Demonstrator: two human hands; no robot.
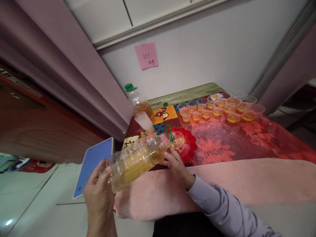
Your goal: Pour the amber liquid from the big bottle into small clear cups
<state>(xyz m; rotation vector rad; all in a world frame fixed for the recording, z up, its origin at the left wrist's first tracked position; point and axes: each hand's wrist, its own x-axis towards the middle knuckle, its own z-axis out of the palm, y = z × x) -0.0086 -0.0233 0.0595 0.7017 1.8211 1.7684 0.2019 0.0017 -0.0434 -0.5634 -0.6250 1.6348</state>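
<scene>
A large clear plastic bottle point(138, 161) of yellow liquid lies tipped almost on its side, its neck pointing right. My left hand point(98, 184) is closed around its base. Under the neck, my right hand point(176, 161) supports the bottle with its fingers. The bottle's mouth is over a scalloped red dish point(193, 147), where a clear plastic cup point(181, 134) stands. A green clip-like piece point(169, 132) shows beside the mouth; I cannot tell what it is attached to. Yellowish line shapes show at the cup, too unclear to name.
Several cups point(217, 110) with a little yellow liquid stand in rows at the back right. A bigger green-capped jug point(142, 107) and a tilted stack of cups point(144, 121) are at the back left. A green cap point(165, 104) lies near the wall. Pink cloth point(222, 184) covers the front edge.
</scene>
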